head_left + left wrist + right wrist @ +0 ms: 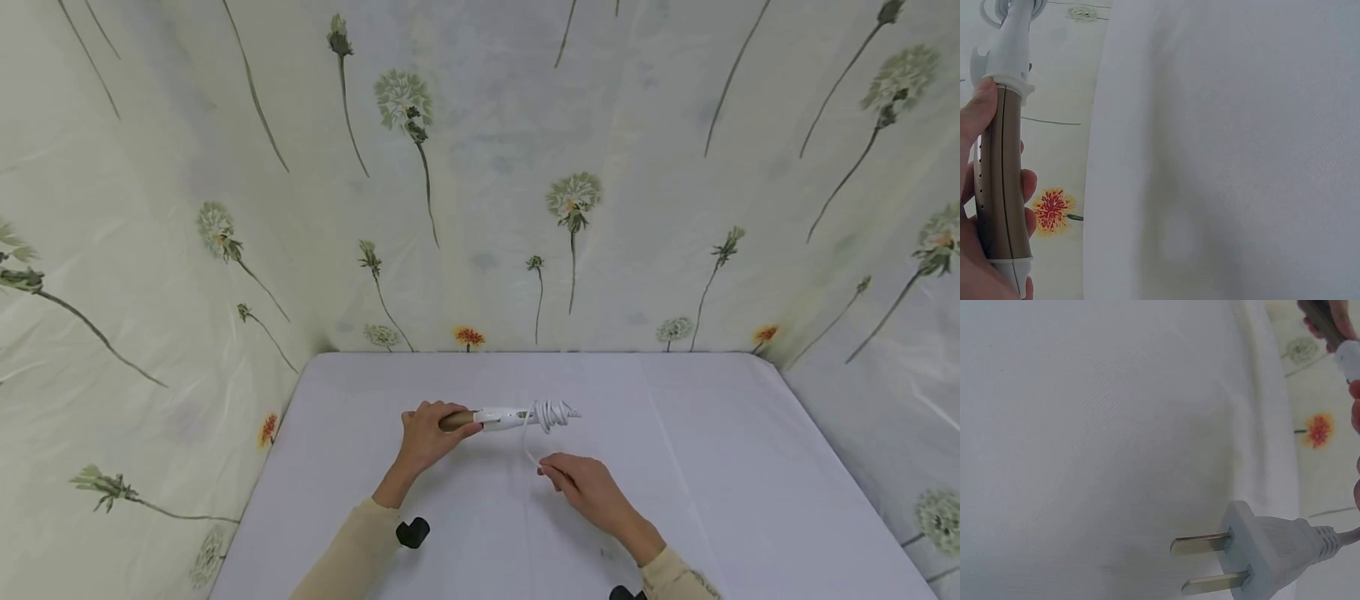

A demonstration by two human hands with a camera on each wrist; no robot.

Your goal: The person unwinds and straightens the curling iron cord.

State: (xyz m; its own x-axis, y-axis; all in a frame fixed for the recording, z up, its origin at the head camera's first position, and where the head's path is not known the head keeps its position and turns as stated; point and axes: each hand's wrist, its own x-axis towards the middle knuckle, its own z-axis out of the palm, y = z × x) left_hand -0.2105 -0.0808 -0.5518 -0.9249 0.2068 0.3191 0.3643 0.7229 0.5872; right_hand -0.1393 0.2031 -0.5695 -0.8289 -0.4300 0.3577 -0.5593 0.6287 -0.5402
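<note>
My left hand (431, 433) grips the brown barrel of a hair styling iron (501, 418), held level over the table. In the left wrist view, the thumb lies along the brown barrel (1007, 181) near its white collar, and fingertips show on the far side. A white cord (551, 414) is coiled in several loops round the handle end. From the coil, one length runs down to my right hand (592, 492), which pinches it between thumb and fingers. In the right wrist view, a white two-pin plug (1266, 550) hangs at the cord's end, close to the right fingers.
A white-covered table (720, 467) lies below both hands. Flower-printed sheeting (480, 167) rises behind it and at both sides. Black devices (412, 533) sit at both wrists, beside the cream sleeves (348, 550).
</note>
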